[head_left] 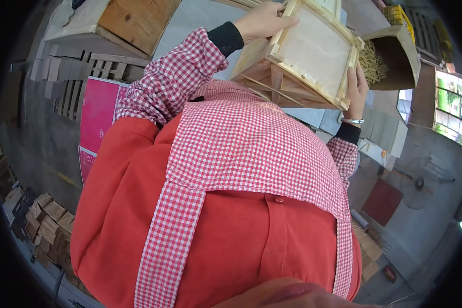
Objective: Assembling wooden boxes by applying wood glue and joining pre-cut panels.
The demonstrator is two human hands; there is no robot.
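Note:
Tilted up in front of my chest is a pale wooden box [318, 49] with a framed flat panel and open wooden sides crossed by slats. My left hand [266, 21] grips its upper left edge, the thumb lying over the frame. At the box's right side, my right hand [356, 91], with a bracelet at the wrist, closes round the frame near the lower corner; some of its fingers are hidden behind the wood. Just beyond the right hand stands a carton [403, 56] holding many small beige pieces [373, 62].
A grey-white work table [195, 20] lies beneath the wooden box. On the left are a large wooden crate [133, 23] and pink boxes [96, 110]. Stacked wood pieces [49, 220] sit at the lower left. A standing fan [420, 182] and a yellow basket [399, 16] are on the right.

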